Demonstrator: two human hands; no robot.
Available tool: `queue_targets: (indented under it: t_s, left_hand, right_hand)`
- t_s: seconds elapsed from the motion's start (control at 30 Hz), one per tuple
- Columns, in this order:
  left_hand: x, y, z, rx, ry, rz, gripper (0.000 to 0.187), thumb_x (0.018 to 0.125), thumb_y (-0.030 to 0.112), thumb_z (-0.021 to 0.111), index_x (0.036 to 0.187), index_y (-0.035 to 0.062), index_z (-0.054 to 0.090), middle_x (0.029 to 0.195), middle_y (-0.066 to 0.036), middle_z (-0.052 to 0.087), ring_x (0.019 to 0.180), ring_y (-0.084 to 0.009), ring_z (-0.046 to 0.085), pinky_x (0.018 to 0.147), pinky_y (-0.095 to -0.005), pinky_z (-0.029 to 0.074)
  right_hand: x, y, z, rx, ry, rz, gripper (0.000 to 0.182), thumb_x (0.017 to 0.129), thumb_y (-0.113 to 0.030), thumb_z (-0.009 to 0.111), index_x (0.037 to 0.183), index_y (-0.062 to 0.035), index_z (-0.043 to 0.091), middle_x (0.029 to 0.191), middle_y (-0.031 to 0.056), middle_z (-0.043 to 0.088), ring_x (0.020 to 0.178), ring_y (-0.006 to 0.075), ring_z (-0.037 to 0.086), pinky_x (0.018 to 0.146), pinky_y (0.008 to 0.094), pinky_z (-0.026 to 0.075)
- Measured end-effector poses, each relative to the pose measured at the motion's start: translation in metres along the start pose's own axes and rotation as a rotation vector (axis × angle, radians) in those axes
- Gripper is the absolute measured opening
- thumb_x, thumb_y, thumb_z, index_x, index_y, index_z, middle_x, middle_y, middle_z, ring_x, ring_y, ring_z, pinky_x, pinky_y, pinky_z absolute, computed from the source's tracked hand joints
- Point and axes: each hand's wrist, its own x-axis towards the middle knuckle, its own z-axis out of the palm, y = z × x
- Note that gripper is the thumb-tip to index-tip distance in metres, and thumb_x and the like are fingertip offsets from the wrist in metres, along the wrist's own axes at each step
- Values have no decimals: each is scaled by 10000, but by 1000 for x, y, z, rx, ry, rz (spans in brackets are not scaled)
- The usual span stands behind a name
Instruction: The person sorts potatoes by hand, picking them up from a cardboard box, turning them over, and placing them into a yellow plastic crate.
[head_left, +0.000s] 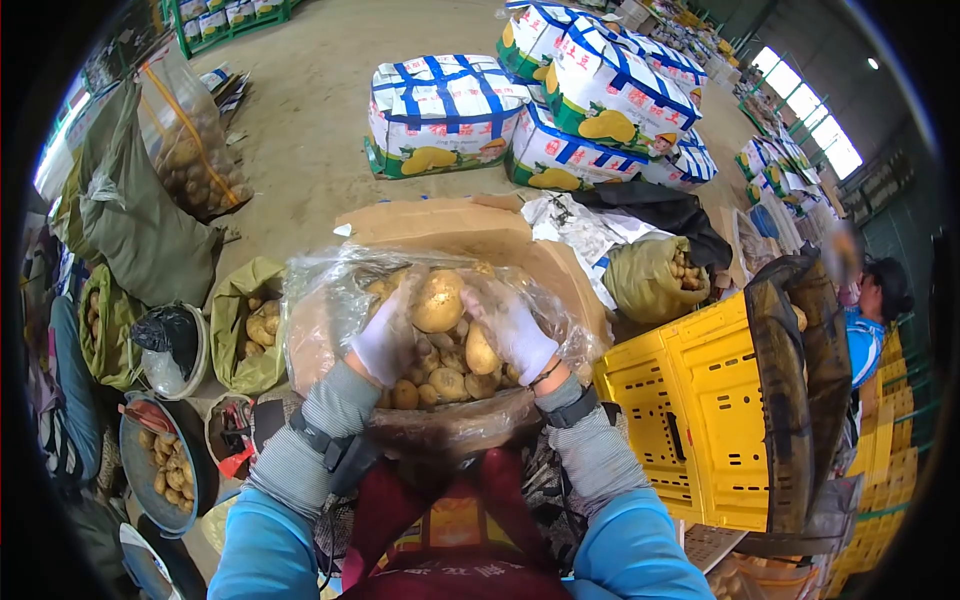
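Both of my hands wear dirty white gloves and work over a cardboard box (430, 222) lined with clear plastic (335, 265). My left hand (388, 335) is closed against the side of a large round potato (438, 300), raised above the others. My right hand (512, 328) curls over a second, longer potato (482, 348), its fingertips close to the large one. Several smaller potatoes (447, 382) lie in the plastic below both hands. Some of the fingers are blurred or hidden behind the potatoes.
A yellow plastic crate (690, 410) stands close on the right. Green sacks (262, 355) and a blue basin (135, 470) of potatoes are on the left. Packed white-and-blue bags (440, 110) stand ahead. A person in blue (862, 345) is at far right.
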Motion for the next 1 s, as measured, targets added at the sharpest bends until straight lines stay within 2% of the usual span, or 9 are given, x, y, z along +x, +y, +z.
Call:
queue_targets:
  t_s: [0.13, 0.23, 0.27, 0.33, 0.4, 0.5, 0.6, 0.87, 1.0]
  left_hand:
    - [26, -29, -2, -216, -100, 42, 592, 945, 484, 584, 1378, 96, 473, 1136, -55, 626, 685, -146, 598, 526, -274, 474]
    - [17, -16, 2, -144, -61, -62, 538, 929, 361, 653, 1366, 93, 488, 1151, -53, 622, 690, -138, 596, 543, -285, 486]
    - [13, -9, 1, -139, -33, -145, 518, 925, 318, 669, 1358, 90, 498, 1158, -54, 621, 693, -135, 596, 546, -287, 488]
    - [47, -60, -30, 81, -171, 309, 413, 1011, 355, 498, 1318, 83, 542, 1126, -84, 648, 684, -111, 594, 451, -241, 437]
    - [15, -9, -14, -286, -188, 0, 420, 1044, 374, 402, 1302, 82, 558, 1113, -106, 665, 694, -121, 608, 442, -233, 443]
    - [17, -7, -15, -382, -199, 35, 487, 1055, 435, 335, 1312, 76, 542, 1125, -145, 678, 623, -173, 620, 460, -266, 466]
    - [23, -25, -36, -399, -98, 97, 480, 1046, 453, 370, 1285, 72, 538, 1110, -181, 676, 555, -187, 603, 439, -274, 453]
    - [31, -43, -35, 206, 113, 540, 540, 1019, 483, 435, 1286, 24, 531, 1123, -147, 668, 541, -111, 547, 433, -196, 379]
    - [72, -79, -77, 652, 216, 833, 627, 980, 556, 473, 1306, 23, 525, 1099, -113, 667, 555, -83, 515, 446, -194, 353]
  right_hand:
    - [-8, -9, 8, -694, -19, -93, 601, 878, -205, 724, 1375, -11, 447, 1180, 137, 647, 1041, 221, 625, 917, 313, 493]
    - [-15, -32, 15, -694, -11, 56, 776, 812, -272, 802, 1432, -22, 408, 1192, 124, 628, 1099, 175, 595, 958, 325, 482]
    - [-13, -23, 14, -486, -27, -58, 734, 823, -302, 785, 1400, -20, 430, 1169, 122, 636, 1071, 196, 611, 937, 327, 494]
    - [-8, 0, 6, -80, -50, -289, 661, 843, -360, 751, 1336, -16, 475, 1125, 120, 650, 1016, 238, 644, 896, 330, 518]
    - [-25, -21, -11, 258, -16, -119, 604, 853, -392, 728, 1281, -28, 505, 1029, 103, 649, 904, 212, 649, 747, 305, 542]
    - [-68, -45, -62, 736, 110, -280, 548, 864, -380, 711, 1243, -34, 519, 934, 84, 621, 756, 193, 624, 603, 296, 526]
    - [-132, -97, -136, 1023, 71, -636, 855, 872, -520, 647, 1455, 20, 333, 877, 18, 493, 750, 166, 505, 649, 341, 451]
    - [-223, -143, -212, 1393, 211, -701, 557, 828, -395, 698, 1201, -8, 552, 912, 88, 608, 843, 227, 593, 739, 364, 511]
    - [-258, -152, -225, 1563, 703, -976, 426, 873, -417, 644, 1120, -74, 595, 1011, 132, 615, 951, 298, 619, 822, 424, 576]
